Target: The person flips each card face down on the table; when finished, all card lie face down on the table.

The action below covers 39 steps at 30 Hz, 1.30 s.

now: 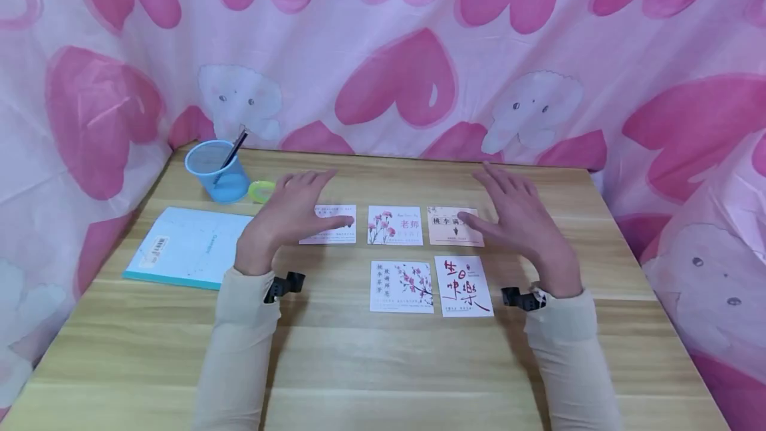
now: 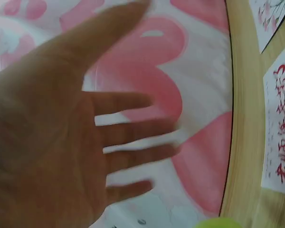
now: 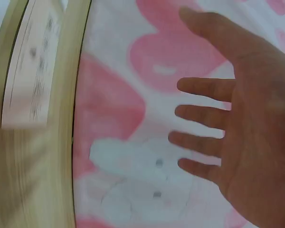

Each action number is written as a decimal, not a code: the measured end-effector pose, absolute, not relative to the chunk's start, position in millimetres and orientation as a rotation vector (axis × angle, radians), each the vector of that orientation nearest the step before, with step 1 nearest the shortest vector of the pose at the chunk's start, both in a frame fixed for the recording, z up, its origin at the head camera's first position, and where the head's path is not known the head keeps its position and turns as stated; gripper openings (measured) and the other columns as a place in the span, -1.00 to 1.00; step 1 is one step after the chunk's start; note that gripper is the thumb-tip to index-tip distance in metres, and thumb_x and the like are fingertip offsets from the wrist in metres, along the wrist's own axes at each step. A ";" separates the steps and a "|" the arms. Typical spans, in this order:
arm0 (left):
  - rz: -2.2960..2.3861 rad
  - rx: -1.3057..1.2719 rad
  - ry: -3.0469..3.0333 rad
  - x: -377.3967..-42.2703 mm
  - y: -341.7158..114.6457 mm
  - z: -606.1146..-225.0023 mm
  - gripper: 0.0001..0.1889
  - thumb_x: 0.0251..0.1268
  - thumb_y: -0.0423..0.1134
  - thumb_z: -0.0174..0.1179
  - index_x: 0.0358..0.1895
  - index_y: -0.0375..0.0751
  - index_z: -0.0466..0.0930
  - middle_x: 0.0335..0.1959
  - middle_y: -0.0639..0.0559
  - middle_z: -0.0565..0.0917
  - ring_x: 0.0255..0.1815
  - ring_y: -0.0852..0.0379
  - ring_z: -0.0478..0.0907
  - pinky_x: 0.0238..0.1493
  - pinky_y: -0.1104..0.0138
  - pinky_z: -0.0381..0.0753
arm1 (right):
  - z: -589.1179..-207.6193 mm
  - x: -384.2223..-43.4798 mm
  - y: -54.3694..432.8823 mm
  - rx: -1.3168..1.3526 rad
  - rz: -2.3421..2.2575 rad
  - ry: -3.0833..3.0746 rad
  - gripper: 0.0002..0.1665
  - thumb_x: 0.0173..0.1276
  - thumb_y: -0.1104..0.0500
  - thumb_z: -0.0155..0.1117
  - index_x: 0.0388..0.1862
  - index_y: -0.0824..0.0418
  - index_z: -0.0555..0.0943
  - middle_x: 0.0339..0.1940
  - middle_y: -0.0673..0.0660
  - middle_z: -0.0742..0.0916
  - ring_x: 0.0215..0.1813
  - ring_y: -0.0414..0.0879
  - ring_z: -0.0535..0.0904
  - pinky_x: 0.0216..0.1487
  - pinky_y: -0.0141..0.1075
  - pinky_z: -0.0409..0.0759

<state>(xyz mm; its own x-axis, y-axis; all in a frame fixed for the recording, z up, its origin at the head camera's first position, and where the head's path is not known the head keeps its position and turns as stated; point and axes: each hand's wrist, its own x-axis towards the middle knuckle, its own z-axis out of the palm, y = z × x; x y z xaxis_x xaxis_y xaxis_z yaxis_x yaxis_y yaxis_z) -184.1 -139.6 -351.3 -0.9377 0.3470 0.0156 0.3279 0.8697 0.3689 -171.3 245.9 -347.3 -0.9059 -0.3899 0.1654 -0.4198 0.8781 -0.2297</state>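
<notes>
Both hands hover over the table with fingers spread and nothing in them. My left hand [image 1: 294, 213] is above the left card [image 1: 332, 231] of the back row and covers part of it; its palm shows in the left wrist view. My right hand [image 1: 516, 218] overlaps the right card [image 1: 445, 235] of that row. Between them lies a card with pink carnations [image 1: 383, 221]. In the front row are a card with plum blossom branches [image 1: 402, 287] and, to its right, a card with large red lettering [image 1: 464, 287]. All the cards lie flat.
On the left stands a blue cup [image 1: 223, 175] with a dark pen [image 1: 236, 147] in it. A yellow-green ring-shaped item [image 1: 258, 192] is beside it, partly behind the left hand. A pale blue notebook [image 1: 197, 245] lies nearer. Pink heart-patterned curtain [image 1: 395, 78] surrounds the table [image 1: 359, 371].
</notes>
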 end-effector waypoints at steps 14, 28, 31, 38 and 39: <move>0.544 0.398 2.741 -194.8 -159.9 -376.2 0.01 -0.11 -0.03 0.58 0.46 -0.21 0.25 0.28 -0.25 0.38 0.12 -0.15 0.35 0.19 -0.02 0.38 | -355.7 -193.6 106.7 1.176 0.278 -3.111 -0.01 0.21 -0.40 0.27 0.47 0.09 0.30 0.37 0.08 0.44 0.41 0.00 0.26 0.41 -0.02 0.12; 0.637 0.344 2.592 -195.1 -173.5 -390.6 -0.05 0.02 -0.20 0.52 0.45 -0.38 0.18 0.20 -0.27 0.48 0.06 -0.13 0.42 0.23 -0.02 0.32 | -388.6 -226.2 51.6 1.187 -0.067 -3.271 0.24 -0.05 -0.49 0.41 0.44 0.22 0.31 0.32 0.15 0.41 0.32 0.00 0.28 0.41 -0.06 0.12; 0.671 0.340 2.583 -194.7 -175.1 -392.6 -0.05 0.01 -0.21 0.52 0.46 -0.37 0.16 0.19 -0.26 0.49 0.05 -0.14 0.42 0.23 -0.02 0.32 | -393.7 -226.1 52.0 1.181 -0.061 -3.251 0.22 -0.09 -0.49 0.43 0.40 0.23 0.36 0.26 0.12 0.42 0.23 -0.04 0.30 0.37 -0.11 0.18; 0.716 0.306 2.591 -193.8 -180.0 -394.0 -0.05 -0.03 -0.16 0.55 0.44 -0.29 0.20 0.11 -0.22 0.52 0.00 -0.13 0.44 0.17 -0.01 0.37 | -398.2 -225.4 52.6 1.184 -0.042 -3.203 0.18 -0.11 -0.50 0.43 0.34 0.21 0.41 0.17 0.09 0.44 0.13 -0.06 0.31 0.27 -0.15 0.26; 0.715 0.300 2.597 -193.6 -180.7 -394.0 -0.06 -0.04 -0.16 0.55 0.43 -0.27 0.22 0.09 -0.21 0.53 -0.02 -0.13 0.45 0.16 0.00 0.39 | -397.8 -225.1 52.3 1.189 -0.039 -3.199 0.16 -0.10 -0.49 0.43 0.33 0.21 0.42 0.17 0.09 0.45 0.13 -0.05 0.32 0.27 -0.15 0.26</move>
<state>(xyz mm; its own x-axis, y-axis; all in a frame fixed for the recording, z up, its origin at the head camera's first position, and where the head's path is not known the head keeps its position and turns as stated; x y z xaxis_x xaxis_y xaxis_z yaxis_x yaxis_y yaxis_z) -193.6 -180.7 -394.0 -0.8850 0.3127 -0.3449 0.0920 0.8437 0.5289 -225.1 52.3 -397.8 -0.7250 -0.6381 -0.2592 -0.6442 0.7614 -0.0723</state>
